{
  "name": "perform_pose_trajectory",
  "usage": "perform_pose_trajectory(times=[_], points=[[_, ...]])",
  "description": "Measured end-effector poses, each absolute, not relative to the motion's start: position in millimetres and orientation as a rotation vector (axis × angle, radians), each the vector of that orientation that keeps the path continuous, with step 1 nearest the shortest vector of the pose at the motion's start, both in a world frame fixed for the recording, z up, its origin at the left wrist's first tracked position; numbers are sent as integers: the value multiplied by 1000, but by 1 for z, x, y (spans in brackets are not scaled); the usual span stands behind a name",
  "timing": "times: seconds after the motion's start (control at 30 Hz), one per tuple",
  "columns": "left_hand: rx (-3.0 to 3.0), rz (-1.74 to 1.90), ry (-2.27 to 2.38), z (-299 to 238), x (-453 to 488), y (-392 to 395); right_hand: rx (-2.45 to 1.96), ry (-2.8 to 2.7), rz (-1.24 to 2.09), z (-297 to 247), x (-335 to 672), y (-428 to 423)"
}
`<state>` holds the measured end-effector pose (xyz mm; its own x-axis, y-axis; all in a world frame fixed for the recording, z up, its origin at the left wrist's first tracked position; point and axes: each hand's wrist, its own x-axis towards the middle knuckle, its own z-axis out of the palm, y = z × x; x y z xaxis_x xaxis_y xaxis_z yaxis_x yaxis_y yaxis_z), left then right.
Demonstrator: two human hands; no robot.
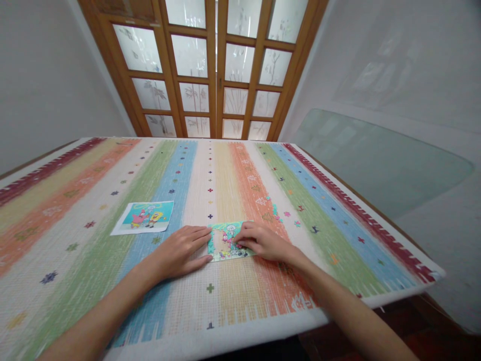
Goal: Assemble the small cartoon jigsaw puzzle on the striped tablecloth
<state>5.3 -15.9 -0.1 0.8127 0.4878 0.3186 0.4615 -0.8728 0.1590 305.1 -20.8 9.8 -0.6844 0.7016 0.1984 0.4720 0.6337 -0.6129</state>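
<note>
A small cartoon jigsaw puzzle (pixel 226 241) lies flat on the striped tablecloth (pixel 112 260) near the front middle. My left hand (pixel 179 251) rests flat beside the puzzle's left edge, fingers stretched out and touching it. My right hand (pixel 260 239) lies on the puzzle's right side with its fingers curled, fingertips pressing down on the pieces. A printed picture (pixel 145 217) with the same cartoon scene lies to the left, apart from both hands. A few loose puzzle pieces (pixel 276 212) sit just beyond my right hand.
The table's right edge (pixel 376 210) runs diagonally, with a glass sheet (pixel 376 160) leaning against the wall beside it. Wooden doors with frosted panes (pixel 210 70) stand behind the far end.
</note>
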Motion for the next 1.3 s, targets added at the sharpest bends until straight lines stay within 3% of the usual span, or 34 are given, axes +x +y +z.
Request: perform_pose_trajectory(times=[0.27,1.3], points=[[2945,553,763,-1,6,-16,-974,-2376,268,-3,298,-23],[2977,575,782,4,10,-19,-977,-2413,316,-9,288,-32]])
